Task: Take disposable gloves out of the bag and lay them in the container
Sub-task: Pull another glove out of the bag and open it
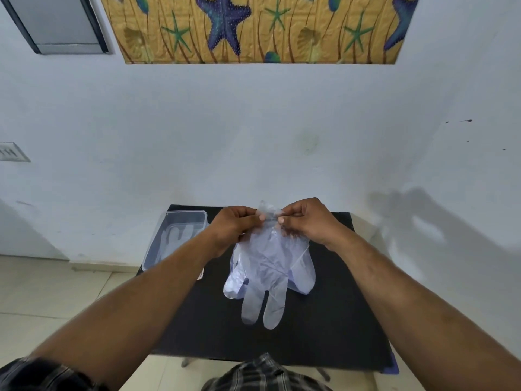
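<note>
Our left hand (235,225) and right hand (306,221) both pinch the cuff of a clear glove (266,273), holding it up over the black table (324,320) with its fingers hanging down. Whether the bag hangs behind it, we cannot tell. The container (158,244) sits at the table's left, a glove already inside.
</note>
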